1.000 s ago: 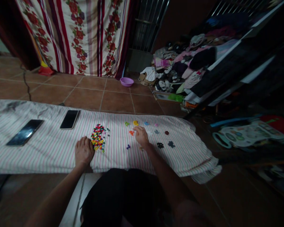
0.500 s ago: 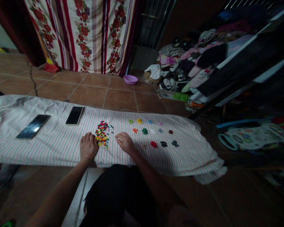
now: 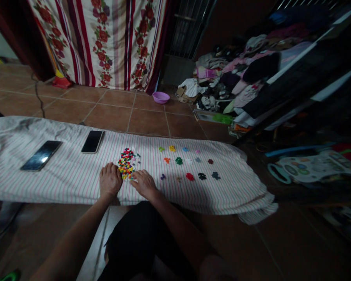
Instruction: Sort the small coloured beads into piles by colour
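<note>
Head view, items by position about the hands.

Left hand (image 3: pixel 110 179): 1, palm down on the striped cloth (image 3: pixel 73 175), fingers loosely bent and released, its thumb side against the mixed pile.

Right hand (image 3: pixel 144 183): 1, fingertips at the near right edge of the pile, thumb and fingers drawn together; whether a piece is gripped, cannot tell.

Mixed pile (image 3: pixel 125 162): small multicoloured pieces, between the hands and extending just beyond them.

Sorted groups, 14, by colour, to the right of the right hand. Nearest it, purple pieces (image 3: pixel 163 176); farther right in that row, tan pieces (image 3: pixel 178 179), red pieces (image 3: pixel 190 176), black pieces (image 3: pixel 202 176) and dark grey pieces (image 3: pixel 215 175). Beyond these, 2 more rows, including orange pieces (image 3: pixel 166 160) and yellow pieces (image 3: pixel 172 148).

Phones, 2, dark-screened: upright phone (image 3: pixel 93 141) beyond and left of the left hand; slanted phone (image 3: pixel 41 155) farther left.

Basin (image 3: pixel 161 97): 1, pink, on the floor well beyond the right hand.
</note>
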{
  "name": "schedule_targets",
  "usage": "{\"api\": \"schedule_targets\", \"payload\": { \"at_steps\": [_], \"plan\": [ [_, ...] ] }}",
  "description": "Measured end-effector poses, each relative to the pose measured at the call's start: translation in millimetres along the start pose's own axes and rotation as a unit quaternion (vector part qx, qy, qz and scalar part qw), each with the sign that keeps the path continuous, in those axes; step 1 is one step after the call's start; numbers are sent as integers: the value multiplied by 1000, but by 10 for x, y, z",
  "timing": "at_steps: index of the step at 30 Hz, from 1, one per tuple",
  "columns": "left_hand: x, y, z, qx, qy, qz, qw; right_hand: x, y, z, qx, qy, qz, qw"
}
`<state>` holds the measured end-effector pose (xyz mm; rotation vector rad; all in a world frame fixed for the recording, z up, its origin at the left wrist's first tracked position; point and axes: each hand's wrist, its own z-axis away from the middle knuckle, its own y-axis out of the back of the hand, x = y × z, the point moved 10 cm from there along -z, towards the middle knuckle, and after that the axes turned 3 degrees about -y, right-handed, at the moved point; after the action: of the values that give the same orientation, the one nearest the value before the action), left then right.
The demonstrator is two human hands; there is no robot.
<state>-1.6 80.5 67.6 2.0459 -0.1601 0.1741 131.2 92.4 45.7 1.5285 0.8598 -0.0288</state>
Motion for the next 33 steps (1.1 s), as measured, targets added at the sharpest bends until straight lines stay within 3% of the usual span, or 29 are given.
{"api": "schedule_targets", "payload": {
  "at_steps": [9, 19, 33],
  "plan": [
    [-3, 1, 5, 2, 3, 16, 1000, -73, -42, 150, 35, -6, 6, 999],
    [11, 5, 2, -1, -9, 13, 1000, 85, 35, 164, 74, -48, -76, 993],
    [43, -3, 15, 5, -41, -6, 999, 103, 114, 180, 56, -79, -95, 991]
  ]
}}
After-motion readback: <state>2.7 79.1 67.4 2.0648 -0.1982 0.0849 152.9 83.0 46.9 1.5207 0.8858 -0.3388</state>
